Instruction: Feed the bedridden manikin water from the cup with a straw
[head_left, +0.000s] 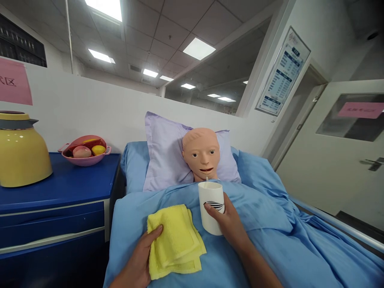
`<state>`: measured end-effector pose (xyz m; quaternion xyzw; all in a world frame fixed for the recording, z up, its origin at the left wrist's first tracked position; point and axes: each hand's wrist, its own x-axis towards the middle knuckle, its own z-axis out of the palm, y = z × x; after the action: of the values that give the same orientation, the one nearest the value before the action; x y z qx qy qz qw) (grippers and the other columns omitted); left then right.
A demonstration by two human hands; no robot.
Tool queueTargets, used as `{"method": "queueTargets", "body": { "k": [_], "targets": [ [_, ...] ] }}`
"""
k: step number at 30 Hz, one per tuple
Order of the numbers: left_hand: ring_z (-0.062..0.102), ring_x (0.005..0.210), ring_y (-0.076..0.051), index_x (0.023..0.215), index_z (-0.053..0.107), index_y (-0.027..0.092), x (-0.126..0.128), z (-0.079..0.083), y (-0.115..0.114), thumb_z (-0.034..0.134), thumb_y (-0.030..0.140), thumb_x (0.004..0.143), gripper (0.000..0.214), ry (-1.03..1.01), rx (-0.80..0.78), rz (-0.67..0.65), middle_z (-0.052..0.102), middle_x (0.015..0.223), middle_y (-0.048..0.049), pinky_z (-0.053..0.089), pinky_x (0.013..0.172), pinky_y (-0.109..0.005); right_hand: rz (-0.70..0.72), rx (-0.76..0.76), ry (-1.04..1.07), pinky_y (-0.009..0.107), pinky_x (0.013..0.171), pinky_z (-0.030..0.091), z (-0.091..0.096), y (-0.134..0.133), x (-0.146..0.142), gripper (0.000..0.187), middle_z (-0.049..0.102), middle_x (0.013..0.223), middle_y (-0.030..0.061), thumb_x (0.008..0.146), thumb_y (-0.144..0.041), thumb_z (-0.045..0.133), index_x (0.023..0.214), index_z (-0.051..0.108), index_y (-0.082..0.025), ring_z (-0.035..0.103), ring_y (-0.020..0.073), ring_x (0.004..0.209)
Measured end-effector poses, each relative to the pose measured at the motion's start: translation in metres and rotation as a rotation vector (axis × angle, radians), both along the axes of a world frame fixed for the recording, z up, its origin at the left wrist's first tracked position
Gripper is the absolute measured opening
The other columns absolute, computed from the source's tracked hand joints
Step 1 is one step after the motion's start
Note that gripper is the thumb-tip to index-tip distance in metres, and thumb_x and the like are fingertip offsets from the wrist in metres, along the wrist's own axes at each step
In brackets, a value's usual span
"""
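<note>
A folded yellow towel [175, 238] is gripped along its left edge by my left hand [141, 256], thumb on top and the other fingers hidden beneath. My right hand [229, 224] is wrapped round a white cup [211, 216] with black curved lines on its side. Something thin and pale, perhaps a straw, sticks up from the cup's far rim. Behind the cup, a manikin [201, 154] lies with its head on a lilac pillow [166, 150], mouth slightly open. A blue quilt [264, 240] covers it up to the neck. The cup's inside is barely visible.
On the left, a blue bedside cabinet [81, 180] carries a yellow thermos jug [22, 156] and a pink basket [85, 161] of fruit. A bed rail [339, 224] runs along the right. Beyond it is a door [336, 168]; a white wall [99, 104] stands behind the bed.
</note>
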<state>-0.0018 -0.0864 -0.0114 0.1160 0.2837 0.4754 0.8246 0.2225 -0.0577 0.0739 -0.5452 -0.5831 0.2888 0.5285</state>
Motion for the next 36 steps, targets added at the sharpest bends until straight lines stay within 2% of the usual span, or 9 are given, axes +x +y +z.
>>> {"method": "queueTargets", "body": {
  "k": [4, 9, 13, 15, 18, 21, 24, 31, 36],
  "targets": [
    [0.066, 0.100, -0.030, 0.120, 0.056, 0.016, -0.002, 0.014, 0.008, 0.075, 0.031, 0.071, 0.055, 0.167, 0.096, 0.170, 0.071, 0.107, -0.0131, 0.054, 0.090, -0.042, -0.060, 0.122, 0.039, 0.035, 0.070, 0.048, 0.002, -0.006, -0.008, 0.047, 0.067, 0.085, 0.0027, 0.065, -0.047, 0.073, 0.103, 0.059, -0.022, 0.060, 0.0244, 0.079],
    [0.068, 0.095, -0.024, 0.116, 0.058, 0.021, 0.003, 0.067, 0.031, 0.074, 0.033, 0.072, 0.048, 0.322, 0.311, 0.429, 0.071, 0.105, -0.0080, 0.055, 0.085, -0.037, -0.162, 0.230, 0.110, 0.035, 0.070, 0.048, -0.005, -0.005, -0.008, 0.051, 0.067, 0.087, 0.0031, 0.063, -0.047, 0.073, 0.105, 0.058, -0.022, 0.060, 0.0236, 0.078],
    [0.063, 0.102, -0.021, 0.114, 0.058, 0.023, 0.029, 0.106, 0.060, 0.061, 0.036, 0.082, 0.035, 0.655, 0.775, 0.807, 0.068, 0.110, -0.0038, 0.052, 0.089, -0.033, -0.260, 0.285, 0.154, 0.035, 0.070, 0.049, -0.010, -0.001, 0.001, 0.054, 0.065, 0.090, 0.0041, 0.063, -0.048, 0.073, 0.107, 0.057, -0.022, 0.060, 0.0233, 0.079],
    [0.060, 0.109, -0.021, 0.117, 0.057, 0.022, 0.047, 0.117, 0.078, 0.054, 0.029, 0.086, 0.032, 0.848, 1.118, 0.877, 0.066, 0.115, -0.0048, 0.047, 0.097, -0.033, -0.335, 0.297, 0.215, 0.036, 0.071, 0.049, -0.011, 0.000, 0.004, 0.054, 0.064, 0.092, 0.0046, 0.064, -0.050, 0.072, 0.107, 0.055, -0.022, 0.060, 0.0236, 0.080],
    [0.049, 0.125, -0.021, 0.124, 0.053, 0.020, 0.076, 0.127, 0.104, 0.042, 0.020, 0.090, 0.037, 0.961, 1.669, 0.694, 0.057, 0.132, -0.0084, 0.035, 0.110, -0.038, -0.409, 0.291, 0.303, 0.037, 0.074, 0.049, -0.010, 0.001, 0.007, 0.055, 0.063, 0.096, 0.0052, 0.067, -0.052, 0.070, 0.110, 0.054, -0.022, 0.060, 0.0247, 0.086],
    [0.039, 0.135, -0.020, 0.119, 0.059, 0.019, 0.099, 0.130, 0.122, 0.036, 0.017, 0.092, 0.035, 1.015, 1.958, 0.349, 0.052, 0.138, -0.0096, 0.022, 0.117, -0.043, -0.422, 0.286, 0.373, 0.037, 0.077, 0.049, -0.009, 0.003, 0.009, 0.057, 0.063, 0.101, 0.0054, 0.069, -0.052, 0.069, 0.115, 0.053, -0.022, 0.061, 0.0251, 0.089],
    [0.035, 0.137, -0.020, 0.112, 0.063, 0.019, 0.108, 0.124, 0.128, 0.040, 0.019, 0.092, 0.031, 1.013, 1.930, 0.172, 0.053, 0.137, -0.0106, 0.013, 0.119, -0.047, -0.408, 0.300, 0.398, 0.037, 0.078, 0.050, -0.011, 0.006, 0.012, 0.057, 0.063, 0.104, 0.0058, 0.068, -0.052, 0.070, 0.114, 0.054, -0.022, 0.061, 0.0252, 0.090],
    [0.043, 0.132, -0.021, 0.105, 0.067, 0.020, 0.086, 0.093, 0.119, 0.058, 0.020, 0.084, 0.023, 0.835, 1.600, 0.044, 0.058, 0.131, -0.0115, 0.015, 0.118, -0.045, -0.383, 0.300, 0.386, 0.036, 0.073, 0.050, -0.010, 0.007, 0.011, 0.054, 0.063, 0.095, 0.0050, 0.068, -0.051, 0.071, 0.109, 0.054, -0.021, 0.060, 0.0231, 0.083],
    [0.040, 0.134, -0.023, 0.109, 0.066, 0.022, 0.087, 0.104, 0.113, 0.055, 0.022, 0.085, 0.027, 0.886, 1.670, 0.163, 0.054, 0.136, -0.0095, 0.019, 0.118, -0.046, -0.347, 0.276, 0.419, 0.034, 0.069, 0.050, -0.005, 0.005, 0.005, 0.055, 0.064, 0.094, 0.0049, 0.066, -0.050, 0.073, 0.109, 0.054, -0.021, 0.060, 0.0223, 0.080]
  ]
}}
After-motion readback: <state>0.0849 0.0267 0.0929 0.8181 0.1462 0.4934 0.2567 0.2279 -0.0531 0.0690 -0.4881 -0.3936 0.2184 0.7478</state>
